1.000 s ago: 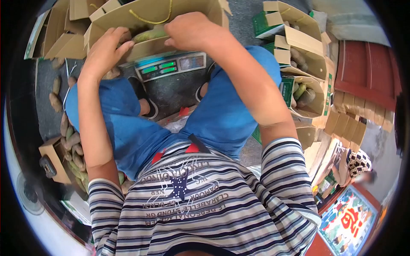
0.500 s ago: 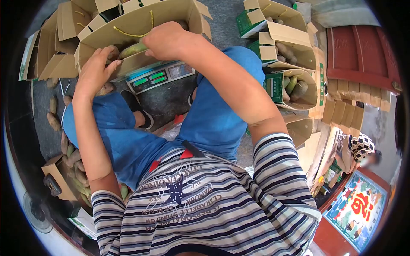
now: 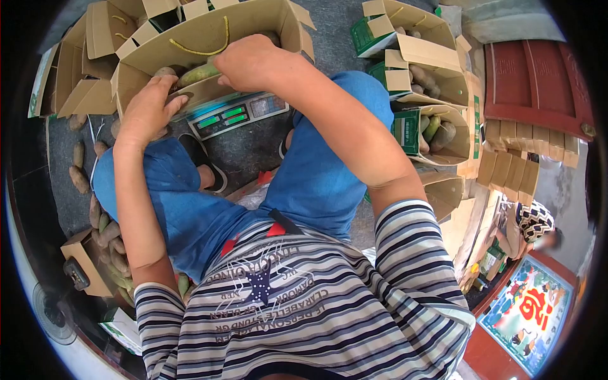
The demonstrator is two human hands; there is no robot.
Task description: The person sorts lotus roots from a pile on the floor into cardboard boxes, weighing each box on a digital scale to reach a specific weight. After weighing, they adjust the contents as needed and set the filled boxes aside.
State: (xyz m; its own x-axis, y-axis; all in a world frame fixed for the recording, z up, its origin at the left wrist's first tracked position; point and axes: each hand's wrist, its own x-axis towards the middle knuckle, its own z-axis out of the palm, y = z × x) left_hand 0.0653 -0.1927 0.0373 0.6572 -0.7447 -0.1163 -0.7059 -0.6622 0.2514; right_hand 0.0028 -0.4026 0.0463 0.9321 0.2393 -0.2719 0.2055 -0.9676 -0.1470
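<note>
A large open cardboard box (image 3: 145,60) with a yellow cord handle (image 3: 209,52) stands before me, holding root vegetables. My right hand (image 3: 244,63) reaches inside, its fingers curled at the right end of a long green root vegetable (image 3: 197,75). At the box's left front corner rests my left hand (image 3: 150,109), its thumb apart from the fingers. Those fingers reach over the near wall beside a brown root vegetable (image 3: 166,72). A digital scale (image 3: 239,114) with green lit displays shows just below the near wall; the box hides part of it.
Smaller boxes of root vegetables (image 3: 437,130) line the right side. More open boxes (image 3: 95,95) stand at left. Loose roots (image 3: 79,168) lie on the dark floor, with a filled carton (image 3: 95,266) nearby. Another person (image 3: 529,225) is at far right beside a red table.
My left hand has shifted slightly right and down along the box's near wall. My right hand and the green root have barely moved.
</note>
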